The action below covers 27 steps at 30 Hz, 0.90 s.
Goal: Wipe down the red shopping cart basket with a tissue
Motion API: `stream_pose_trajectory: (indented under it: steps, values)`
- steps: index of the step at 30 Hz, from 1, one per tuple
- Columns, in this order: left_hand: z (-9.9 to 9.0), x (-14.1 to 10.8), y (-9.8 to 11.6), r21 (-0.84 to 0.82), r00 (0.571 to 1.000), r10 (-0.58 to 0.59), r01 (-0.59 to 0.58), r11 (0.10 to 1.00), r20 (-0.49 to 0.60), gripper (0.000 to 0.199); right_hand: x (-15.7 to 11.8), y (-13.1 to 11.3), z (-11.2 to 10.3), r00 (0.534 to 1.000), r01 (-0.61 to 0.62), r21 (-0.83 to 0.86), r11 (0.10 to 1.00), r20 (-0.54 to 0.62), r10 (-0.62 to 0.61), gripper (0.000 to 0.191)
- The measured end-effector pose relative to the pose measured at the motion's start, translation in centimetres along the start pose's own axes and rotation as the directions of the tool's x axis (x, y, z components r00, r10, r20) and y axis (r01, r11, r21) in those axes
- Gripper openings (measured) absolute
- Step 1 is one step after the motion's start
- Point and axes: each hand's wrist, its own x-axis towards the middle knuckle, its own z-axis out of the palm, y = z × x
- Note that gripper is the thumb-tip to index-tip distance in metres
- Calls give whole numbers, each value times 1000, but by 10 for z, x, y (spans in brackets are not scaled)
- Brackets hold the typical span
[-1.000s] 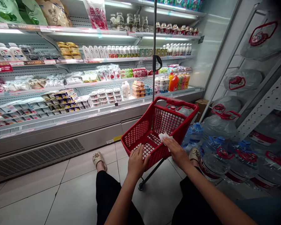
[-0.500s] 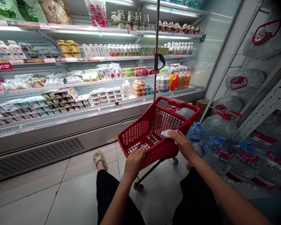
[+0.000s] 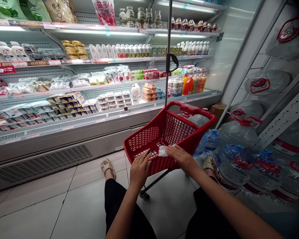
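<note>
Head view: the left hand point(image 3: 139, 169) rests nearly closed fingers over the near rim of a red plastic lattice-sided shopping cart point(image 3: 149, 132); firm grip cannot be confirmed. The right hand point(image 3: 182, 157), fingers extended, holds a crumpled white wipe point(image 3: 162, 151) against that rim. Uneven pressure could roll the dark wheel point(image 3: 144, 194); lattice edges could snag the wipe.

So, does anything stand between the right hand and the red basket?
Only the white wipe under the fingers of the right hand, at the red basket's near rim; nothing else visible stands between. The left hand is farther left.
</note>
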Motion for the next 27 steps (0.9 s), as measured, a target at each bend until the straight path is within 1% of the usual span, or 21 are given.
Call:
stream_pose_trajectory:
  steps: [2,4,5,6,7,8,9,11,12,14,15,16,17,19,22,24,25,26,27]
  values:
    - [-2,0,-6,-7,1000,-8,8,1000,9,40,-8,42,-21,997,-80,-62,995,-23,78,80]
    - [-2,0,-10,0,1000,-15,15,1000,23,40,-15,82,-42,989,-146,-126,981,-51,140,77]
    - [-2,0,-11,5,999,-15,15,1000,30,40,-18,97,-50,983,-179,-153,972,-67,170,74]
    - [-2,1,-11,12,999,-17,17,1000,33,40,-20,106,-56,977,-207,-175,963,-83,195,72]
    - [-1,1,-9,24,999,-21,20,1000,33,40,-20,110,-58,972,-230,-189,955,-100,214,70]
    - [-1,2,-6,43,999,-27,26,999,28,40,-20,108,-57,968,-243,-196,950,-113,225,69]
    - [-1,3,-2,70,999,-36,35,997,19,40,-19,100,-52,968,-242,-194,951,-116,223,69]
    - [2,7,13,127,999,-44,44,991,-2,44,-15,72,-36,980,-191,-169,967,-84,178,72]
    - [4,10,23,146,1000,-29,29,989,-3,47,-12,55,-27,988,-151,-149,977,-55,144,75]
    - [11,16,42,145,999,42,-44,988,17,51,-7,25,-11,997,-79,-110,991,-8,79,78]
    - [16,19,51,133,996,85,-89,987,35,53,-6,16,-6,999,-51,-95,994,9,52,78]
    - [19,21,57,125,993,110,-115,985,46,55,-5,12,-5,999,-28,-84,996,25,31,78]
    - [23,23,62,120,991,126,-132,984,53,57,-5,14,-7,999,-14,-79,997,37,17,79]
    - [27,24,64,121,989,135,-141,983,53,62,-9,33,-20,999,-14,-90,996,46,18,79]
    - [27,22,59,113,986,160,-165,980,48,66,-21,81,-52,994,-111,-166,980,-7,112,75]
    - [25,21,57,104,987,156,-159,982,42,67,-28,104,-69,984,-178,-215,960,-38,174,73]
    - [24,20,58,100,989,145,-148,984,36,67,-30,108,-73,979,-202,-228,953,-49,196,72]
    - [24,20,60,98,991,133,-135,986,31,67,-30,106,-72,976,-216,-230,949,-55,208,72]
    - [24,20,63,96,992,121,-122,988,26,66,-30,99,-68,976,-219,-223,950,-58,211,73]
